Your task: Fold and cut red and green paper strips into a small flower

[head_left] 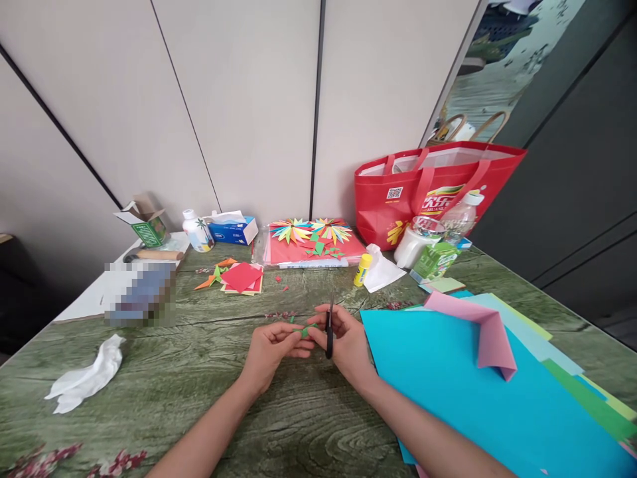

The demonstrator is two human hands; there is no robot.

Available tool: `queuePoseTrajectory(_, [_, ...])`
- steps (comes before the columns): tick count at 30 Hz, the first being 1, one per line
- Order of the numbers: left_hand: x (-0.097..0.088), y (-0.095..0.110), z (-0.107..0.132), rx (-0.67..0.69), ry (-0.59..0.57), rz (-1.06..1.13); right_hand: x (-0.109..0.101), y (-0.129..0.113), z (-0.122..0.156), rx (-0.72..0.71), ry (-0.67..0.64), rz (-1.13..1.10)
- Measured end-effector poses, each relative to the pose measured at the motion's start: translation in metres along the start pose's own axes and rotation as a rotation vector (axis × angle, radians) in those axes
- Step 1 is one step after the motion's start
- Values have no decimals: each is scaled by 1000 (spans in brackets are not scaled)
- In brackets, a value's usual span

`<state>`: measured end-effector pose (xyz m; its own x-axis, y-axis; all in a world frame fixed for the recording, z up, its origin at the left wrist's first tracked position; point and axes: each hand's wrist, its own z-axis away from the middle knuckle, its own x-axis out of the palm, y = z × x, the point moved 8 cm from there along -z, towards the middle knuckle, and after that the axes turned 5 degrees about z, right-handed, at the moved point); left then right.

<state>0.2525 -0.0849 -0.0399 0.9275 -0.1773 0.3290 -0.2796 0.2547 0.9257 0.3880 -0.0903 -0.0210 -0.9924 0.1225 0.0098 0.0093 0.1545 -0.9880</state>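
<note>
Near the middle of the table, my left hand [270, 352] pinches a small piece of green paper [304, 331] between thumb and fingers. My right hand [348, 345] has the black-handled scissors [329, 332] hooked in it, blades pointing away from me. Its fingertips also touch the right side of the green paper. Beyond the hands, paper flowers [291, 231] of many colours and cut green leaf shapes [321, 247] lie on red paper [288, 252] in a clear wrapper. A yellow glue stick [363, 269] stands right of them.
Coloured paper sheets [428, 372], blue on top, cover the right side with a folded pink strip [490, 332]. Red and yellow squares [243, 277] lie left of centre. A red bag [388, 192], a tissue box [233, 229] and a white bottle [198, 231] line the back. Crumpled tissue [87, 375] lies left.
</note>
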Motion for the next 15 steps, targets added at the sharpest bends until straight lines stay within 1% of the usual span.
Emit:
queuePoseTrajectory(4, [-6, 0, -2, 20, 43, -13, 3, 6, -2, 15, -36, 29])
queuePoseTrajectory(7, [-13, 3, -6, 51, 107, -7, -1, 14, -8, 30, -58, 138])
queuePoseTrajectory(9, [-18, 5, -9, 68, 157, 8, -10, 16, -14, 35, -32, 332])
queuePoseTrajectory(11, [-23, 7, -10, 85, 202, 20, -17, 15, -19, 36, -39, 614])
queuePoseTrajectory(13, [-26, 8, -11, 90, 222, 19, -23, 15, -23, 55, -63, 892])
queuePoseTrajectory(15, [-27, 8, -11, 90, 227, 16, -26, 13, -24, 57, -85, 1109])
